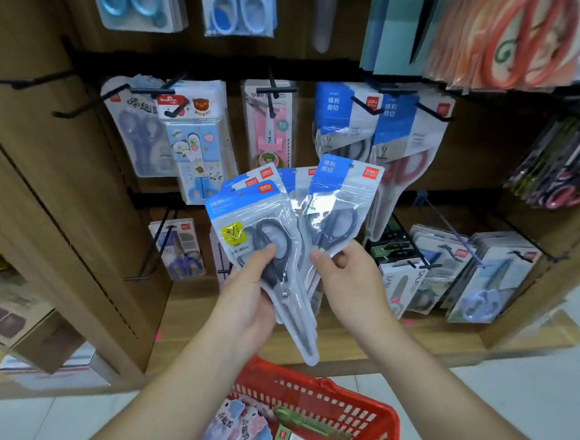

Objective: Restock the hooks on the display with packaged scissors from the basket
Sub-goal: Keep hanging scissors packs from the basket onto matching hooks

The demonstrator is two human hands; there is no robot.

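Several packaged scissors (258, 222) fan out before the display hooks (364, 106), above the basket (329, 402). Left hand (249, 295) grips the fan low; right hand (349, 277) pinches the rightmost pack (343, 195). Risk: slick film lets neighbouring packs slip free during separation.

Site was a shop, stationery aisle. A wooden display (39, 189) carried rows of black hooks (28, 81) hung with branded packaged scissors (343, 120), several deep. A red plastic basket (327, 385) of more packs stood on the tiled floor (534, 391).
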